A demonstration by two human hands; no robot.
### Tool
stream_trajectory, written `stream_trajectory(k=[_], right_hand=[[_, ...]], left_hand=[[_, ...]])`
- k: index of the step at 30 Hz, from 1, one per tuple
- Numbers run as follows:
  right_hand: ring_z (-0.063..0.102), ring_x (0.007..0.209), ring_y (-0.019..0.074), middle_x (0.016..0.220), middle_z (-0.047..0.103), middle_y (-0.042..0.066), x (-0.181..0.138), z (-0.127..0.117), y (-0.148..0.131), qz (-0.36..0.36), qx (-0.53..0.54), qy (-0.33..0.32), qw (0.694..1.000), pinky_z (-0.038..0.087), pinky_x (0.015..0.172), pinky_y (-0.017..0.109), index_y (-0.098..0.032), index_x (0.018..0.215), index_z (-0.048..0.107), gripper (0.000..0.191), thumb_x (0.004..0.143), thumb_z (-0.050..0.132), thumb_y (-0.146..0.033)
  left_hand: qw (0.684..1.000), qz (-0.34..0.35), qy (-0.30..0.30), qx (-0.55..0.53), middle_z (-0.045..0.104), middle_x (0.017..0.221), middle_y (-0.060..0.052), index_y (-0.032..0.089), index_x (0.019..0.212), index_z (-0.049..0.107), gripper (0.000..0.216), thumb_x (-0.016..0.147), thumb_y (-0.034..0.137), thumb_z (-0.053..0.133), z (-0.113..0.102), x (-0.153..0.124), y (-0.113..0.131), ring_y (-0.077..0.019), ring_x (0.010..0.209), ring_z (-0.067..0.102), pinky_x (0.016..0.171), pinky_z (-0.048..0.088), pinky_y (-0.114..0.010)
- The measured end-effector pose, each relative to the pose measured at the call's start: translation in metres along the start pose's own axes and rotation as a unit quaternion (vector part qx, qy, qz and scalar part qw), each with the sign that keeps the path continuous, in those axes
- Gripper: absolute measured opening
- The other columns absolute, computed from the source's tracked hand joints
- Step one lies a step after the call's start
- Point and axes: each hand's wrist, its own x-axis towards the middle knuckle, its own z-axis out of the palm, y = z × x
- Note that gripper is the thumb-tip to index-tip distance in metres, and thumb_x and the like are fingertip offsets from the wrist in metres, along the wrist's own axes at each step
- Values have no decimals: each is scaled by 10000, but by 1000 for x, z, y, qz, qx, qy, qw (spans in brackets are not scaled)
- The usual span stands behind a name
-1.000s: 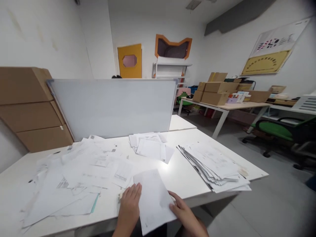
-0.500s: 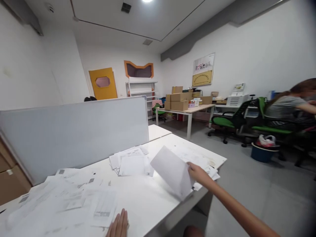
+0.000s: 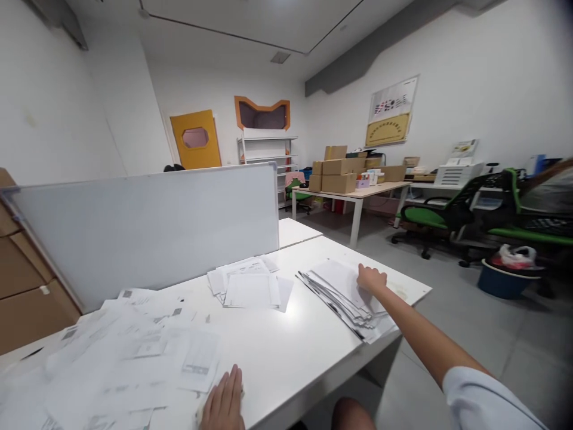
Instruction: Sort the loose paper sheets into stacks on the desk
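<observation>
My left hand [image 3: 224, 399] lies flat on the white desk [image 3: 277, 352], fingers stretched out, beside the right edge of a spread of loose printed papers [image 3: 129, 358]. At the right end of the desk is a thick, uneven stack of papers [image 3: 340, 292]. Over that stack's right side, my right hand [image 3: 372, 279] has its fingers curled at the edge of the top sheet of paper [image 3: 335, 278]; the fingertips are partly hidden. A smaller pile of papers [image 3: 250, 291] sits between the two, close to the divider.
A whitish divider panel [image 3: 147, 227] stands along the desk's far side. Cardboard boxes [image 3: 27, 298] are stacked at the left. Behind are a table with boxes [image 3: 338, 179], green chairs [image 3: 423, 218], a blue bin [image 3: 505, 283] and a seated person [image 3: 553, 188] at the far right.
My right hand has brought the raised sheet of paper down onto the right stack, moving right and away from me. My left hand stays flat on the desk. The view has shifted slightly.
</observation>
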Motion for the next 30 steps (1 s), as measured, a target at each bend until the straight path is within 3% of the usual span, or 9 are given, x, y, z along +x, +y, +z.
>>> stream_trajectory(k=[3,5,10,14,20,24,30], right_hand=[[297,1348,349,1448,341,243,-3,4,-30,-56,15,19,998,265,1041,533,-100,1332,452,454,883,436,-165],[202,1394,342,1503,239,245,-10,11,-61,-120,33,18,992,207,1077,498,-63,1387,378,525,869,399,-140],[292,1373,216,1505,322,118,-61,58,-153,-306,91,-60,946,213,1103,327,-148,1394,393,574,860,490,-337],[214,1407,238,1517,299,108,-108,98,-198,-372,124,-108,914,151,1123,376,-163,1407,369,704,811,540,-497],[285,1371,263,1474,371,144,-127,112,-203,-335,155,-98,924,136,1118,409,-110,1424,300,697,849,479,-460],[358,1325,264,1417,449,149,-130,108,-202,-320,156,-82,931,216,1083,371,-110,1413,325,693,845,486,-472],[515,1159,279,1228,606,160,-133,101,-203,-323,150,-59,933,327,972,356,-114,1350,428,582,866,467,-434]], left_hand=[[1000,-8,-7,-2,599,1281,3,236,1462,171,789,733,38,400,-5,2,5,-196,1150,540,973,373,-367],[1000,-14,-11,-2,586,1298,-4,224,1461,178,778,740,45,409,-8,3,8,-204,1169,526,990,360,-373],[999,-12,-33,21,567,1322,-12,199,1461,183,786,732,22,417,-15,6,11,-204,1192,509,1016,344,-375],[999,-11,-40,26,555,1336,-15,188,1458,197,763,743,28,409,-17,6,10,-204,1189,511,1016,347,-372],[999,-37,-18,8,581,1306,-7,204,1449,229,717,773,81,433,-15,2,16,-196,1178,513,1019,330,-356],[996,-78,24,-19,624,1248,-1,229,1443,242,689,795,106,442,-13,0,23,-196,1146,533,998,335,-360],[994,-74,62,56,657,1192,8,202,1428,285,720,748,26,442,-7,-6,32,-189,1110,559,943,370,-360]])
